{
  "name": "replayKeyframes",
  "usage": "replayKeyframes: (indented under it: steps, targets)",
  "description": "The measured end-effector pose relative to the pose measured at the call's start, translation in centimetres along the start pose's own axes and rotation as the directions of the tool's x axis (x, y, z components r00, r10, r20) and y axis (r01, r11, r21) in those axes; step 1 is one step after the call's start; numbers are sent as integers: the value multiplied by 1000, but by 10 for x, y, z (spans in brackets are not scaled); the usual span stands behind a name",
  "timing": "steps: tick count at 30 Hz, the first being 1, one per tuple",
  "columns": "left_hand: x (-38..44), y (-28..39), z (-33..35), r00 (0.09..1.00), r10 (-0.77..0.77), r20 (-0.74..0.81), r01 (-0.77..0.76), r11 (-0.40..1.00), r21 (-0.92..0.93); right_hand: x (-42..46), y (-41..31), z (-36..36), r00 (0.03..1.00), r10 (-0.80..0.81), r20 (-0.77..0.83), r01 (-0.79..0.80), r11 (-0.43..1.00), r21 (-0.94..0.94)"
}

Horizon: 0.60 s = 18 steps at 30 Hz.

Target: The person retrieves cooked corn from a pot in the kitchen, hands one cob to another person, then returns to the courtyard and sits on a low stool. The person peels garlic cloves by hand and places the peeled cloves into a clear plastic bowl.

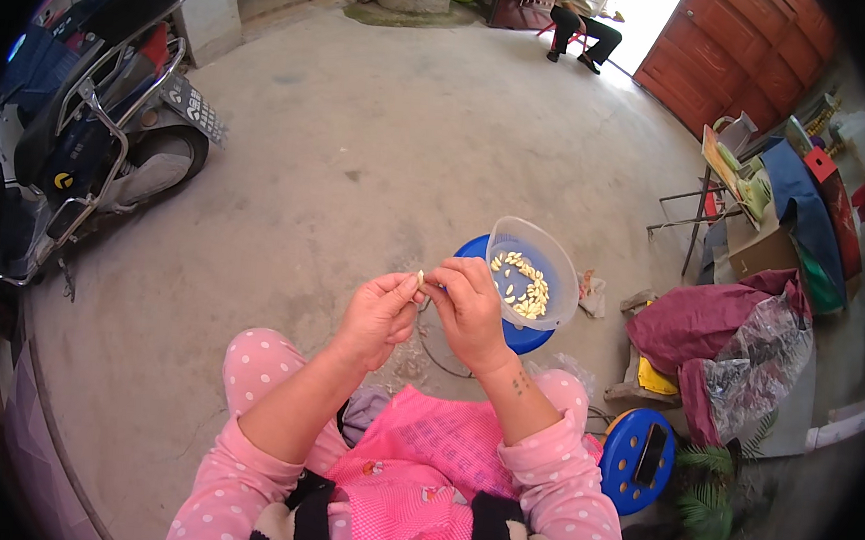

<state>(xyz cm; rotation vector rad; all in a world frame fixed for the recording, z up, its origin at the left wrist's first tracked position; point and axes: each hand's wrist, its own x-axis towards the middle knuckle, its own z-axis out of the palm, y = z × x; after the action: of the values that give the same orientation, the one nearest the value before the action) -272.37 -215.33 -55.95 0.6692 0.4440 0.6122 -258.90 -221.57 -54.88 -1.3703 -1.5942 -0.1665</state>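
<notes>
Between the fingertips of my two hands is a small pale garlic clove [421, 277]. My left hand [378, 319] pinches it between thumb and index finger. From the other side, my right hand [469, 312] grips it with bent fingers, which partly cover it. Just right of my right hand, a see-through plastic tub [569, 279] holds many peeled garlic cloves [534, 298]. The tub rests on a blue plastic stool [527, 340], mostly hidden beneath it. Across my lap lies pink mesh fabric [458, 437], below both hands.
A black phone [650, 454] lies on another blue stool [617, 475] at my right. Beyond it, maroon cloth and plastic sheeting [706, 342] cover a low wooden stool [623, 392]. An electric scooter [111, 135] stands left. A seated person [582, 9] is near the red door [734, 50].
</notes>
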Motion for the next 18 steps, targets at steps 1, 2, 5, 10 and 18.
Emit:
replayKeyframes:
  steps: [1,2,5,10,18]
  targets:
    - [0,0,-2,1000,-2,11,3,1000,-10,1,0,-1,1000,-2,9,2,1000,0]
    - [1,0,-3,1000,-4,22,5,1000,-21,3,-1,-1,1000,-5,18,5,1000,1]
    - [2,1,1,1000,-17,12,17,1000,-19,4,-1,-2,1000,0,-1,0,1000,-2]
    - [7,-3,-1,998,-24,58,27,998,-54,4,1,-4,1000,10,4,-9,1000,-11]
    - [8,-4,6,998,-20,57,23,999,-48,2,1,-4,1000,24,-16,-24,1000,3]
